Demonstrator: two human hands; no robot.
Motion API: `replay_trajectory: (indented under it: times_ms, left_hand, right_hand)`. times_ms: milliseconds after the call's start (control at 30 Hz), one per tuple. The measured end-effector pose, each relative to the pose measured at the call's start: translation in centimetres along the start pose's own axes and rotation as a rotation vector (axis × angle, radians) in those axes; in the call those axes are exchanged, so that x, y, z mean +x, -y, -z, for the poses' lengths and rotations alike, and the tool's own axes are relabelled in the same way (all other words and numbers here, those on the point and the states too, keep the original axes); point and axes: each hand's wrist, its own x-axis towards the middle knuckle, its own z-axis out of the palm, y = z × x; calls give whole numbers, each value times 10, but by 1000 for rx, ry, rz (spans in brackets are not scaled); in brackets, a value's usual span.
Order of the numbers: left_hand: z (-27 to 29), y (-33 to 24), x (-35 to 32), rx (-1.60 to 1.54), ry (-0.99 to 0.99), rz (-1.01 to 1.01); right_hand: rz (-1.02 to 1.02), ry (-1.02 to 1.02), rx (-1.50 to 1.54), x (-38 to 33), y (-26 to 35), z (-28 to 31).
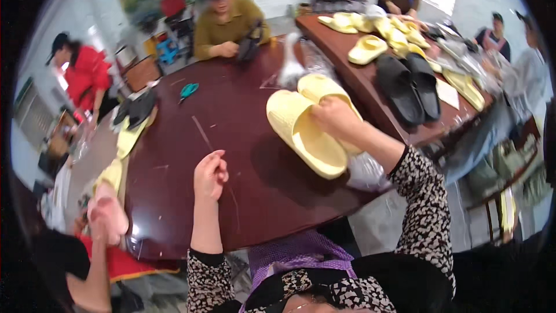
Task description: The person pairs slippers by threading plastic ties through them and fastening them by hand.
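A pair of pale yellow slippers (321, 153) hangs above the dark red table, one slipper overlapping the other. My right hand (336, 117) is closed on the inner edges of the pair, where the two meet; the fingertips are partly hidden inside the nearer slipper. To the left, my left hand (211, 175) is raised over the table, its fingers loosely bent and a little apart, with nothing visible in them. It touches none of the slippers.
Teal scissors (188, 91) lie on the table (174, 197). Clear plastic bags (292, 66) sit at its far right. Yellow and black slippers (399, 95) cover the right-hand table. At left, another person's hand holds a pink slipper (108, 211). A person in olive (229, 29) works opposite.
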Motion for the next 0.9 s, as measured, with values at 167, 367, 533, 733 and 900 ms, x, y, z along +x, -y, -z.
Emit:
replay_trajectory:
  times_ms: [167, 367, 533, 733, 900]
  left_hand:
    - [6, 28, 15, 60, -28, 30]
    - [21, 32, 14, 64, -36, 49]
    - [19, 34, 10, 90, -57, 78]
    - [17, 33, 7, 78, -31, 110]
    - [17, 28, 5, 52, -18, 107]
  right_hand:
    - [-171, 100, -125, -41, -66, 40]
    - [-804, -64, 300, -31, -137, 63]
    - [-504, 3, -440, -2, -269, 107]
    - [-682, 219, -551, -29, -268, 64]
    - [-682, 34, -266, -43, -212, 64]
